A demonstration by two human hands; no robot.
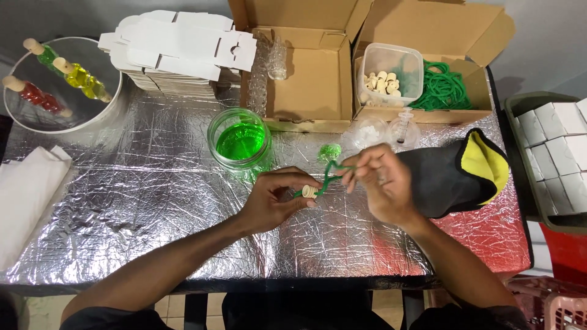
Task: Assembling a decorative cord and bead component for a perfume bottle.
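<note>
My left hand (275, 198) pinches a small wooden cork stopper (309, 190) over the foil-covered table (153, 214). A green cord (330, 174) runs from the stopper up to my right hand (382, 183), whose fingers grip the cord's other end. Just behind the hands lies a small glass bottle of green liquid (329, 151). A glass jar of green liquid (241, 142) stands to the left of it.
A black and yellow cloth (455, 174) lies right of my right hand. Behind are open cardboard boxes (306, 73), a plastic tub of corks (389, 74), a heap of green cord (443, 88), flat white cartons (177, 52), a round tray with coloured bottles (58, 82), white boxes (559, 153).
</note>
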